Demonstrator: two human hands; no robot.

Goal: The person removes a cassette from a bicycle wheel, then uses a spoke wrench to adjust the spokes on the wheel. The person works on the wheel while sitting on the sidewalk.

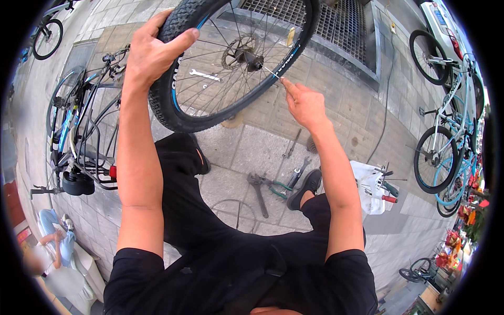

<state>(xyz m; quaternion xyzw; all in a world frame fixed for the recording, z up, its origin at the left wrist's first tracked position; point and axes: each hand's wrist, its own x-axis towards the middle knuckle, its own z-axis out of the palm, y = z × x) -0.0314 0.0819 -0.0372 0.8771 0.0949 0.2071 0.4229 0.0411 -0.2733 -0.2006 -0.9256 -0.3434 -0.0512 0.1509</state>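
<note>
A bicycle wheel [185, 118] with a black knobby tyre and a disc rotor stands tilted in front of me. My left hand [152, 56] is wrapped over the tyre at its upper left, with the thumb on the sidewall side. In a pinch between its fingertips, my right hand [306, 105] holds a thin metal rod [271, 72]. The rod's far end reaches the end of the wheel's hub [254, 63]; whether it is inside the hub or only touching it, I cannot tell. The rod's near end is hidden in my fingers.
Between my feet lie an adjustable wrench [257, 193], green-handled pliers [277, 185] and another wrench [298, 172]. A spanner [206, 75] shows through the spokes. A white tray [370, 203] with tools is at right. Bicycles [86, 126] stand left and right; a metal grate [341, 31] lies ahead.
</note>
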